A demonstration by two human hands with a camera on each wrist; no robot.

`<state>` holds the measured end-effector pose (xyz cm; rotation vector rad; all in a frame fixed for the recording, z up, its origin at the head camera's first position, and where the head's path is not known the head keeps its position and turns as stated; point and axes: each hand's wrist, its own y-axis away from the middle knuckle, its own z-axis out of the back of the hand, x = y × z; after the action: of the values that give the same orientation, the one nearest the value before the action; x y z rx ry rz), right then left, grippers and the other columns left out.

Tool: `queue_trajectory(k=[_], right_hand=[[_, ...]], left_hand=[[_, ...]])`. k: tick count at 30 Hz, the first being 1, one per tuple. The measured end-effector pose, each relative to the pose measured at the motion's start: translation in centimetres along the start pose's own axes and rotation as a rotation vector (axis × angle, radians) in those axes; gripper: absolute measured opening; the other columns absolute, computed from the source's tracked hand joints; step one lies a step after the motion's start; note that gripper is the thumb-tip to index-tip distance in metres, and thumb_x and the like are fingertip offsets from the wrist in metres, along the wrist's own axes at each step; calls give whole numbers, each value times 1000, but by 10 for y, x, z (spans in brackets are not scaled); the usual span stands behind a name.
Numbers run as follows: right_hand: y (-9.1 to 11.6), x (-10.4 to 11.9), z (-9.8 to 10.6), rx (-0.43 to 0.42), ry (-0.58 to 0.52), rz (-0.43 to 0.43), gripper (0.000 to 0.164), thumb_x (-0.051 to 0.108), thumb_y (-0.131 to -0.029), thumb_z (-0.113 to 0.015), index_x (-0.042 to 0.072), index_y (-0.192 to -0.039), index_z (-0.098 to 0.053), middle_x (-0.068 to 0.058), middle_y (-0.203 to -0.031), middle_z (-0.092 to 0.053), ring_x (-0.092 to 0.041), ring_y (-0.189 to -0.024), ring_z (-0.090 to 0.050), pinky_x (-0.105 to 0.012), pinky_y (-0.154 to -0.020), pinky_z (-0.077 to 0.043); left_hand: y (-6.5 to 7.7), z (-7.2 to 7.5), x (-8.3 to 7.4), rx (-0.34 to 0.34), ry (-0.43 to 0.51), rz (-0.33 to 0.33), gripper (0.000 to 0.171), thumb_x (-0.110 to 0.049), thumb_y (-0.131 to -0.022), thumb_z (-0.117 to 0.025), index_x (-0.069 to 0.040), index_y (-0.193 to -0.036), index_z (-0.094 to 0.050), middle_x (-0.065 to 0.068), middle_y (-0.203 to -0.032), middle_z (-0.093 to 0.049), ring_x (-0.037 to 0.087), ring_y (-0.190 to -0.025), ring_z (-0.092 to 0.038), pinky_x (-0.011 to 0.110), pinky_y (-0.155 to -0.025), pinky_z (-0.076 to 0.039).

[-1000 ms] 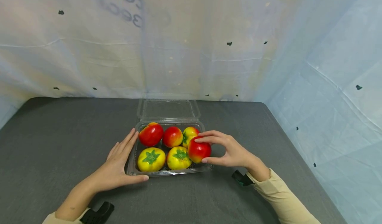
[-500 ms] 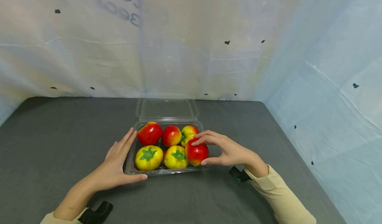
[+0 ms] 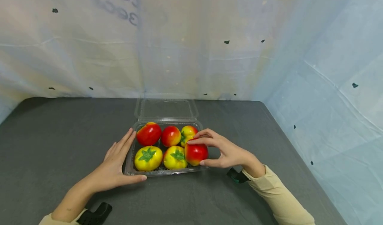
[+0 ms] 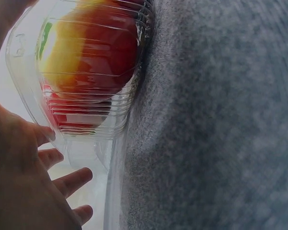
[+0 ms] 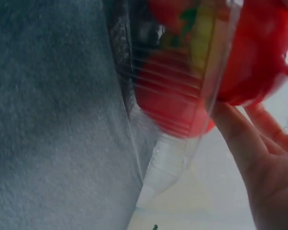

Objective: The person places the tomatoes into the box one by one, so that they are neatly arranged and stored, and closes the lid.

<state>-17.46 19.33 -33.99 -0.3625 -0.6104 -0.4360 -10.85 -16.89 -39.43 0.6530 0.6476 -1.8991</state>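
Observation:
In the head view, my right hand [image 3: 222,150] holds a glossy red toy tomato [image 3: 195,153] between thumb and fingertips, at the front right corner of a clear plastic clamshell box [image 3: 167,173]. The right wrist view shows this tomato [image 5: 254,57] sitting higher than the box rim, the fingers under and behind it. My left hand [image 3: 115,166] lies along the box's left side, fingers extended, thumb at the front edge. Two yellow tomatoes, one yellow tomato [image 3: 148,158] at front left and another yellow tomato [image 3: 175,157] beside it, show green star-shaped tops.
Along the box's back row sit a red tomato [image 3: 149,134], a red-yellow tomato [image 3: 171,136] and a yellow-red tomato [image 3: 188,133]. The hinged lid [image 3: 166,109] lies folded back toward the pale sheet wall [image 3: 179,58]. Everything stands on a dark grey table [image 3: 74,128].
My right hand has brought the red tomato slightly left and down into the front right corner of the box. The left hand has stayed at the box's side.

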Motion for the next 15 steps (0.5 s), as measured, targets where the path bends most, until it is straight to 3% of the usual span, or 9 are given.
queue_trajectory(k=[8, 15], right_hand=[[2, -2, -3, -21, -7, 12, 51, 23, -86, -72, 16, -133, -55, -9, -135, -44, -20, -121, -44, -33, -93, -51], [3, -2, -7, -60, -76, -17, 52, 17, -83, -74, 16, -131, -54, -8, -137, -41, -20, -123, -43, -36, -95, -51]], left_hand=[[-1, 0, 0, 2, -10, 0, 122, -51, -69, -81, -24, -156, 0, 6, -162, 7, 47, -143, -9, 72, -107, 0], [-1, 2, 1, 5, -10, 1, 122, -51, -69, -82, -24, -156, 0, 5, -162, 7, 47, -143, -9, 72, -107, 0]])
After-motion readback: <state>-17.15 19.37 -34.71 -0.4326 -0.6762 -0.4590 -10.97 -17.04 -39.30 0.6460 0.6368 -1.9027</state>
